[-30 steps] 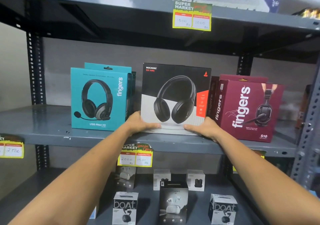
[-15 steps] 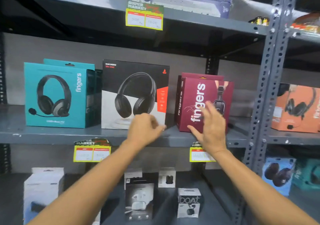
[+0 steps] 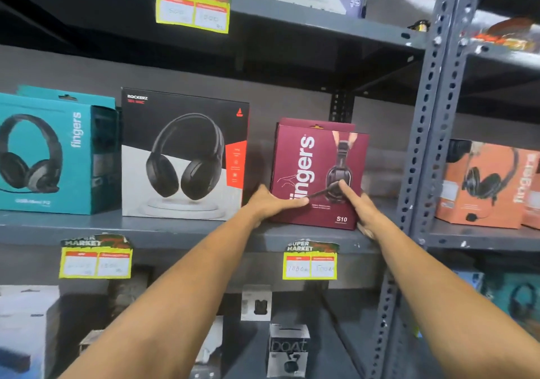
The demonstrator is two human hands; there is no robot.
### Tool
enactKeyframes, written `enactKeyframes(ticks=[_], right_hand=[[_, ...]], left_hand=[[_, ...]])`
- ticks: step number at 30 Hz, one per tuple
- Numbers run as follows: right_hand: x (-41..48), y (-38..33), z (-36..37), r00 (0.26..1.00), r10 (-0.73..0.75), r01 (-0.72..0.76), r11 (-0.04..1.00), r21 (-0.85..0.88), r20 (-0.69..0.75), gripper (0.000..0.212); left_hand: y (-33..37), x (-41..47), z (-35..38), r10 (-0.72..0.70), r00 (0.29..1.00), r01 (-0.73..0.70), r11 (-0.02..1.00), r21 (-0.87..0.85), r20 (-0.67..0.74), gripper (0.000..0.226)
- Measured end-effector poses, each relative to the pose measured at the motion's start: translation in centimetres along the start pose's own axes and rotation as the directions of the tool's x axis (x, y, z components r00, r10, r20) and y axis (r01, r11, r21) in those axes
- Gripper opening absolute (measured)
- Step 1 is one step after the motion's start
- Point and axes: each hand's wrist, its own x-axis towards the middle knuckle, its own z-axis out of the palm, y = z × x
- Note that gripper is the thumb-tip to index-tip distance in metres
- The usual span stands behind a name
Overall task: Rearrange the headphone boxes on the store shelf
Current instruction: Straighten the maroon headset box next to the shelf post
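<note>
Standing upright on the grey middle shelf (image 3: pixel 175 232), the maroon headphone box (image 3: pixel 318 174) faces outward, with a second maroon box just behind it, only its top edge showing. Both hands bracket this front box at its lower corners, a placement that suggests it is being squared up or shifted sideways rather than lifted. The left hand (image 3: pixel 271 200) lies loosely spread, its fingers flat across the lower left of the printed face and its heel near the box's left edge. The right hand (image 3: pixel 361 206) is likewise unclenched, one finger pressed to the face and the rest wrapping the lower right corner; neither hand fully encloses the box. To the left, a gap separates it from the black-and-white headphone box (image 3: pixel 184 156), which stands just beside the teal headphone box (image 3: pixel 49 153). Beyond the perforated steel upright (image 3: pixel 423 121), an orange headphone box (image 3: pixel 491 186) occupies the neighbouring bay. Yellow price tags (image 3: pixel 311 263) hang from the shelf edge.
</note>
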Motion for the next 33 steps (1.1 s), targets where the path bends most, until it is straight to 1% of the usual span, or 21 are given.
enactKeyframes(ticks=[3,5,8,12,17,21,24,29,33], right_hand=[[0.7,-0.1,-0.1,0.999,0.009,-0.011,0.999,0.037,0.041,0.119],[0.8,-0.1,0.1,0.998,0.018,-0.021,0.999,0.05,0.055,0.114],[0.9,0.1,0.1,0.998,-0.002,0.0,0.999,0.046,0.056,0.103],[0.5,0.3,0.0,0.999,-0.031,0.031,0.999,0.018,0.03,0.093],[0.0,0.3,-0.2,1.0,-0.016,0.016,1.0,-0.012,0.01,0.092],[0.0,0.3,-0.3,1.0,-0.002,0.001,0.999,-0.034,-0.019,0.089],[0.1,0.7,-0.3,1.0,-0.003,0.002,0.998,-0.07,-0.018,0.084],[0.1,0.9,-0.3,0.999,-0.049,0.046,0.992,-0.117,-0.022,0.08],[-0.1,0.8,0.2,0.998,-0.064,0.06,0.987,-0.146,-0.02,0.077]], left_hand=[[0.3,0.8,0.3,0.04,0.995,-0.037,0.999,-0.035,0.088,0.095],[0.1,1.1,0.3,0.067,0.99,-0.062,0.997,-0.047,0.121,0.087],[-0.3,1.3,0.4,0.057,0.995,-0.052,0.997,-0.053,0.08,0.092],[-0.4,0.5,0.2,0.056,0.998,-0.056,0.998,0.0,-0.043,0.104],[-0.2,-0.6,0.3,0.133,0.989,-0.125,0.984,0.128,-0.063,0.1],[0.0,-0.8,0.6,0.158,0.983,-0.133,0.966,0.222,-0.096,0.103],[-0.3,-0.7,0.6,0.138,0.988,-0.123,0.972,0.202,-0.063,0.101],[-0.5,-0.5,0.4,0.117,0.993,-0.11,0.981,0.16,-0.034,0.098],[-0.7,-0.3,0.5,0.081,0.995,-0.073,0.985,0.154,-0.05,0.094]])
